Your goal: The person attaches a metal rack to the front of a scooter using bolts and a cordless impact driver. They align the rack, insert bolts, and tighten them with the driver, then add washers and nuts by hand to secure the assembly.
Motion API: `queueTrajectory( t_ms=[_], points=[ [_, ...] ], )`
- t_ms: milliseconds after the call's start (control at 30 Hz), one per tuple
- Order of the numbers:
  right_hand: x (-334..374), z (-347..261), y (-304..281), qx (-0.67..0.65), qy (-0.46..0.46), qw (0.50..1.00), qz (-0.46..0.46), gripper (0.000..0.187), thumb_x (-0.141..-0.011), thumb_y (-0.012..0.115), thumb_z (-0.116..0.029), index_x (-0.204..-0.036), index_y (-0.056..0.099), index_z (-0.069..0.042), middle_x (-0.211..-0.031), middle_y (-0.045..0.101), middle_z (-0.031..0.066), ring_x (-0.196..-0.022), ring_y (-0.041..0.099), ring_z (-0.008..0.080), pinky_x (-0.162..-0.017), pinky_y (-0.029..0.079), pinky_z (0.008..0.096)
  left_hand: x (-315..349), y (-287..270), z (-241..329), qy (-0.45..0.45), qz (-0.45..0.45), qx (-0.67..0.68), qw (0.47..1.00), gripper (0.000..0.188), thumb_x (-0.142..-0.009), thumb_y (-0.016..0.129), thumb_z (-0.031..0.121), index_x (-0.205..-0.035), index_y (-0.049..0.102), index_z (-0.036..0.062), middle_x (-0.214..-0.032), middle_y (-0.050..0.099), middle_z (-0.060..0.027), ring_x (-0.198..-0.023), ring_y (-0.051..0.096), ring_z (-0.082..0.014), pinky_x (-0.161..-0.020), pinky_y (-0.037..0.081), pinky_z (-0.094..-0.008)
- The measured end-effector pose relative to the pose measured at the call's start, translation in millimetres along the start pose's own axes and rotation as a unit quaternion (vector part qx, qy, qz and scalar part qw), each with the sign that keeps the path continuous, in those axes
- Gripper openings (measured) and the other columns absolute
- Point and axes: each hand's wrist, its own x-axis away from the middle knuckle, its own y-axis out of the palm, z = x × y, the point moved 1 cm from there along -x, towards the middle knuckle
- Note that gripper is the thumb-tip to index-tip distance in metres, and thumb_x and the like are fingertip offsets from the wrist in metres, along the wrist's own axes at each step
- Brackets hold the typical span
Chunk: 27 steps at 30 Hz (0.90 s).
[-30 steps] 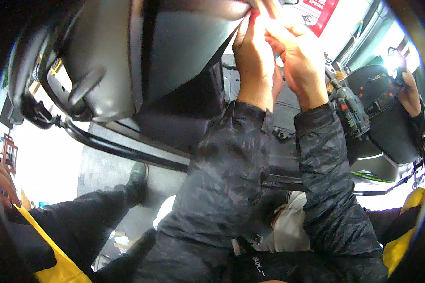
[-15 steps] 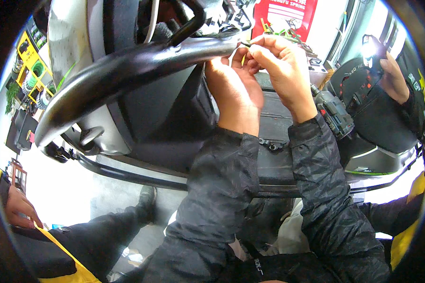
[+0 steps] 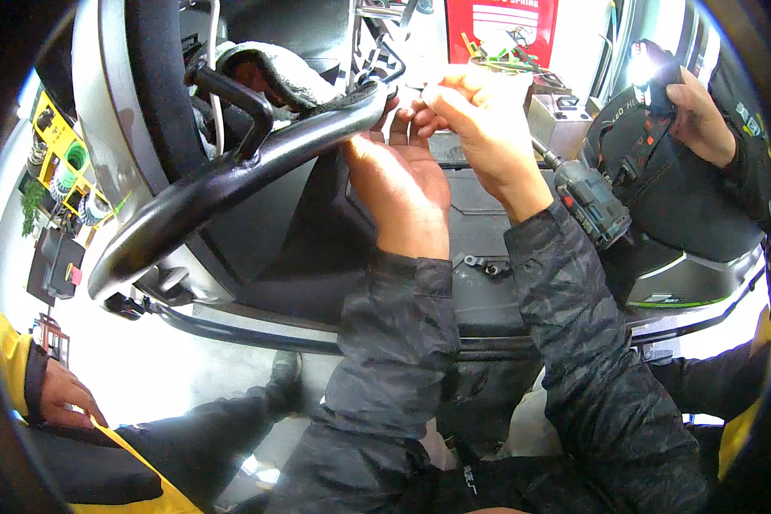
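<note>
A thick curved black tube runs across the upper left, on a vehicle with grey and black panels. Near its far end my left hand is palm up, its fingers curled together and partly hidden by the tube. Close beside them, my right hand pinches thumb against forefinger at something tiny. Glare washes out those fingertips, so what lies between the two hands cannot be told. A grey cloth is bunched behind the tube.
A cordless power tool lies right of my right wrist, by the black seat. Another person's hand holds a bright lamp. A second hand rests at the lower left. A metal box stands behind.
Tube, vehicle and both my hands appear shifted left in the picture as the view moves. My hands stay close together by the tube's end. More of the grey cloth shows.
</note>
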Motion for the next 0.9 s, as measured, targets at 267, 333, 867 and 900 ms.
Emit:
queueTrajectory(
  t_ms=[267, 333, 867, 900],
  points=[
    [-5.5, 9.8, 16.6, -0.021, 0.018, 1.0, 0.002, 0.018, -0.1, 0.07, -0.01, -0.115, 0.065, -0.001, -0.098, 0.074, 0.0076, -0.085, 0.071, 0.0145, -0.078, 0.058, 0.0303, 0.1, 4.2, 8.7, 0.0, 0.002, 0.01, 1.0, 0.039, -0.107, 0.059, 0.038, -0.122, 0.064, 0.0022, -0.111, 0.064, -0.0084, -0.102, 0.058, -0.0167, -0.094, 0.05, -0.0329],
    [-7.9, 11.1, 19.2, 0.04, -0.005, 0.999, 0.014, 0.018, -0.1, 0.071, -0.009, -0.115, 0.064, -0.001, -0.098, 0.074, 0.0081, -0.086, 0.071, 0.0149, -0.079, 0.058, 0.0304, -1.0, 1.4, 7.9, 0.002, -0.013, 0.024, 1.0, 0.038, -0.106, 0.059, 0.035, -0.124, 0.064, 0.0016, -0.114, 0.064, -0.0085, -0.105, 0.059, -0.0175, -0.098, 0.05, -0.0343],
    [0.5, 7.0, 16.7, 0.004, 0.001, 0.999, 0.041, 0.025, -0.098, 0.076, -0.005, -0.12, 0.069, 0.004, -0.105, 0.078, 0.0124, -0.091, 0.073, 0.0149, -0.087, 0.059, 0.0298, -3.7, -6.7, 12.5, -0.024, 0.011, -0.016, 1.0, 0.033, -0.105, 0.061, 0.035, -0.116, 0.067, 0.0042, -0.114, 0.068, -0.0069, -0.1, 0.062, -0.0178, -0.095, 0.054, -0.0369],
    [1.9, 6.3, 15.0, -0.003, -0.025, 0.999, 0.034, 0.026, -0.098, 0.076, -0.005, -0.122, 0.071, 0.005, -0.107, 0.078, 0.0124, -0.093, 0.073, 0.0148, -0.088, 0.059, 0.0297, -4.2, -7.3, 12.2, -0.026, 0.007, -0.016, 1.0, 0.034, -0.105, 0.061, 0.036, -0.116, 0.067, 0.0041, -0.114, 0.068, -0.0073, -0.1, 0.062, -0.0185, -0.096, 0.054, -0.0373]
  ],
)
